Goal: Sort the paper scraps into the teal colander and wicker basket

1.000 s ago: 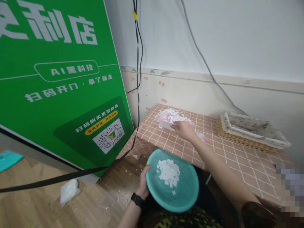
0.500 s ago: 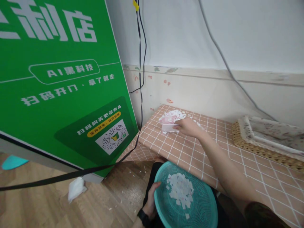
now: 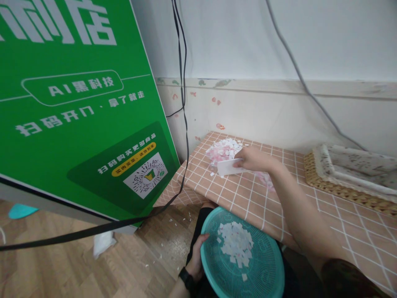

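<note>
While right hand (image 3: 256, 159) holds white card (image 3: 228, 167) | black strap (image 3: 93, 230) crosses green panel (image 3: 83, 118)

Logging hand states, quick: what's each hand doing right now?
Left hand: closed on the rim of a round teal plastic basket.
Right hand: closed on a flat white rectangular piece, material unclear.

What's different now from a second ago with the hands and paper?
The right hand has moved the white card rightward and toward the near edge of the table, along the paper pile. Neither hand let go. The left hand still holds the teal basket, with paper bits inside.
</note>
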`<state>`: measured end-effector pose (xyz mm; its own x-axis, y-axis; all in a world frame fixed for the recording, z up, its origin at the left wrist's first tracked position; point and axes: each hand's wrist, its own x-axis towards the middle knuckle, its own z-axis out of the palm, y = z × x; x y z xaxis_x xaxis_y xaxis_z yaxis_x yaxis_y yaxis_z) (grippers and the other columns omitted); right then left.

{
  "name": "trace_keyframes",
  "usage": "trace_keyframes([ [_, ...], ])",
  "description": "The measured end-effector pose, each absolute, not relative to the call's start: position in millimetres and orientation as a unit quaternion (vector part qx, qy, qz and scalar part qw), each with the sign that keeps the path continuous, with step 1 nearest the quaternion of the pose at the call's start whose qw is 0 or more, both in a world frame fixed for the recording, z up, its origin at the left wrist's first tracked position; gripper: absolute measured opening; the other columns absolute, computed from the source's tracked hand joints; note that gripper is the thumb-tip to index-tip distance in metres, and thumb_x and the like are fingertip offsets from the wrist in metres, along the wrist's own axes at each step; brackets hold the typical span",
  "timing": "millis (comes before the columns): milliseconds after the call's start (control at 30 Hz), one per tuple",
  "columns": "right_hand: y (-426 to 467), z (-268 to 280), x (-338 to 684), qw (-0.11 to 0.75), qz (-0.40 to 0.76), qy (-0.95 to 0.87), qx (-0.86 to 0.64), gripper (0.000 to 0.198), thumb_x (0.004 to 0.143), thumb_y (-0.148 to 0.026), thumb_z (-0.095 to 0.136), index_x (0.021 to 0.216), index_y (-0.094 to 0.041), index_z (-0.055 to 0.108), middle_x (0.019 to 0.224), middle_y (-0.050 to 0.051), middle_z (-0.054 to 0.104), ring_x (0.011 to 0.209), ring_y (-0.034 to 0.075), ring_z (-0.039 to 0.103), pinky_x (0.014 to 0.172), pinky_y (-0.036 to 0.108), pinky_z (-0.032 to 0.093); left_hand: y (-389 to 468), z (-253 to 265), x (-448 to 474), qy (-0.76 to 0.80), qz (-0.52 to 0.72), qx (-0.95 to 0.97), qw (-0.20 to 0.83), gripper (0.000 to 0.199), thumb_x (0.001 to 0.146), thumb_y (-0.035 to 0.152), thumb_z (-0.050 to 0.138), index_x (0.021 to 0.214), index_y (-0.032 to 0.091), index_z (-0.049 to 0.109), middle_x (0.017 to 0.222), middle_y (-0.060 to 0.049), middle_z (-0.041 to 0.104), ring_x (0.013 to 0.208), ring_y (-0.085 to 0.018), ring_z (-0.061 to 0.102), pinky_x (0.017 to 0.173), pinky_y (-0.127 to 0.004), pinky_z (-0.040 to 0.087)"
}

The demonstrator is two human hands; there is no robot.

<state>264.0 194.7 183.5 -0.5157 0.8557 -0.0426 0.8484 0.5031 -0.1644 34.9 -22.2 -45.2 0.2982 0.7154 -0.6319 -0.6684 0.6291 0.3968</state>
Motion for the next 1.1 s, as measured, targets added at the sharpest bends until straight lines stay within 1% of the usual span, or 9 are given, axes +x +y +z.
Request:
trace_keyframes([
  [100,193.5,188.5,269.2,0.016,0.106,-0.862,-0.495,0.017,0.074,-0.030,0.057,0.071,-0.017,0.067,0.066,0.004,0.063,0.058,0.014,0.051,0.054,0.026,0.030,-22.6,-44.4,33.9,0.402,0.428,0.029,0.809,0.039,0.075,0.040,0.060,0.096,0.009,0.067,0.082,-0.012,0.072,0.081,-0.029,0.065,0.079,-0.041,0.046],
  [233,195.8,187.5,272.3,0.009,0.103,-0.865,-0.491,0.016,0.074,-0.028,0.056,0.070,-0.017,0.067,0.066,0.005,0.063,0.058,0.014,0.051,0.054,0.026,0.030,-22.5,-44.4,33.2,0.392,0.418,0.026,0.819,0.042,0.075,0.041,0.060,0.100,0.009,0.067,0.082,-0.012,0.073,0.083,-0.029,0.065,0.080,-0.042,0.046],
  [433,201.2,181.9,270.4,0.038,0.067,-0.856,-0.511,0.025,0.079,-0.036,0.052,0.074,-0.016,0.067,0.067,0.006,0.063,0.058,0.013,0.050,0.053,0.026,0.029,-22.1,-46.8,33.4,0.380,0.424,0.032,0.821,0.042,0.075,0.041,0.060,0.101,0.008,0.067,0.083,-0.013,0.073,0.084,-0.029,0.065,0.082,-0.041,0.045],
  [600,201.7,178.5,269.9,0.023,0.081,-0.871,-0.485,0.019,0.077,-0.032,0.056,0.072,-0.017,0.065,0.069,0.005,0.064,0.061,0.014,0.052,0.055,0.026,0.030,-22.5,-46.7,33.3,0.383,0.421,0.036,0.821,0.041,0.076,0.041,0.058,0.097,0.008,0.068,0.083,-0.013,0.073,0.084,-0.028,0.065,0.082,-0.040,0.045],
  [767,202.5,176.8,269.2,0.036,0.059,-0.857,-0.511,0.021,0.078,-0.034,0.054,0.073,-0.017,0.065,0.069,0.006,0.064,0.059,0.014,0.051,0.054,0.026,0.030,-22.8,-46.3,33.8,0.399,0.424,0.039,0.812,0.040,0.075,0.042,0.060,0.093,0.008,0.069,0.089,-0.014,0.072,0.084,-0.028,0.065,0.082,-0.039,0.046],
  [933,202.3,173.6,264.2,0.057,0.047,-0.863,-0.499,0.021,0.079,-0.033,0.053,0.071,-0.017,0.065,0.069,0.006,0.064,0.060,0.014,0.051,0.055,0.026,0.030,-22.5,-46.0,33.3,0.397,0.428,0.029,0.812,0.039,0.073,0.041,0.063,0.094,0.009,0.068,0.089,-0.013,0.072,0.084,-0.028,0.064,0.082,-0.040,0.046],
  [1100,201.1,176.5,265.2,0.030,0.085,-0.871,-0.484,0.018,0.076,-0.030,0.056,0.070,-0.016,0.065,0.069,0.005,0.064,0.060,0.013,0.052,0.054,0.026,0.030,-22.9,-44.0,32.7,0.389,0.423,0.034,0.818,0.040,0.074,0.042,0.061,0.094,0.008,0.068,0.092,-0.014,0.072,0.085,-0.028,0.064,0.083,-0.040,0.046],
])
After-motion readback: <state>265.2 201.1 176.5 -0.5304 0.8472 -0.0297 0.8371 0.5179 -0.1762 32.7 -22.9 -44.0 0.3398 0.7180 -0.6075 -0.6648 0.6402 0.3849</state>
